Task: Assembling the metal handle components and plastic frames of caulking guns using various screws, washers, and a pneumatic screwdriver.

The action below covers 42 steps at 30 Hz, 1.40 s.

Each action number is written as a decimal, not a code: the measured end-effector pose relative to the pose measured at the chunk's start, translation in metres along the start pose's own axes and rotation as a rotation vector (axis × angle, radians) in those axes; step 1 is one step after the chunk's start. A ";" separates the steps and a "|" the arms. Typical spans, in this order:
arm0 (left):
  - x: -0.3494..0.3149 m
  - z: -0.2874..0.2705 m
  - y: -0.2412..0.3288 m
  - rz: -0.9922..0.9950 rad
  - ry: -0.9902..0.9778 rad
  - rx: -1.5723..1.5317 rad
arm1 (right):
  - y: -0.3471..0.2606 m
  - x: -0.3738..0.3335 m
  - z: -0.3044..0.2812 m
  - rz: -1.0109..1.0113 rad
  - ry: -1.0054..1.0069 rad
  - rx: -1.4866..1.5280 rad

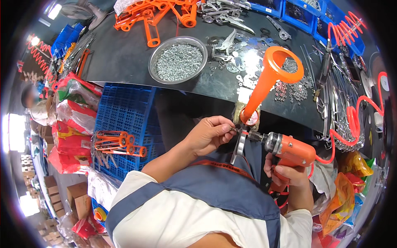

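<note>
An orange caulking gun frame [271, 70] stands tilted at the table's front edge, its ring end up and its lower end in front of me. A silver handle [238, 149] hangs from that lower end. My left hand [211, 133] is closed in a pinch beside the joint, thumb and forefinger on something small and dark that I cannot make out. With its fingers wrapped round the grip, my right hand [287, 173] holds an orange power screwdriver [291, 149]. The tool's dark nose points left and meets the joint from the right, opposite my left fingertips.
A metal bowl [178, 62] of small screws sits on the dark table [124, 62]. Washers and nuts [295, 89] lie right of the frame. More orange frames [155, 16] are piled at the back. A blue crate [120, 111] stands left; a red coiled hose [351, 120] hangs right.
</note>
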<state>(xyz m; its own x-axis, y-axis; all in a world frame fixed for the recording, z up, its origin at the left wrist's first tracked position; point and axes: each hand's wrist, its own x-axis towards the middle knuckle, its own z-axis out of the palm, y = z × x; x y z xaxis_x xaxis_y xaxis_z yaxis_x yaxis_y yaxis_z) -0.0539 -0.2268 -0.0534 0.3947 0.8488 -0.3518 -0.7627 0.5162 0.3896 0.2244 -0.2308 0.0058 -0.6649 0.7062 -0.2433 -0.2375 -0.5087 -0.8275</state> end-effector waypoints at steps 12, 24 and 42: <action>0.005 -0.005 -0.012 0.140 0.001 0.348 | -0.009 -0.004 0.013 -0.040 0.070 -0.342; 0.022 -0.007 -0.022 1.169 -0.127 1.696 | -0.036 -0.009 -0.003 -0.027 0.295 -0.475; 0.058 -0.017 -0.029 1.286 -0.151 1.884 | -0.109 0.073 0.024 0.383 0.055 -1.007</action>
<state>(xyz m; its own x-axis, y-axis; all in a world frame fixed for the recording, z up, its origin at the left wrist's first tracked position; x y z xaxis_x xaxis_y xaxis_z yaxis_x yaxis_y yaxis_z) -0.0179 -0.1948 -0.0996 0.3484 0.6641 0.6615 0.5785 -0.7076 0.4057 0.1851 -0.1357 0.0898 -0.5328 0.6196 -0.5763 0.6880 -0.0793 -0.7213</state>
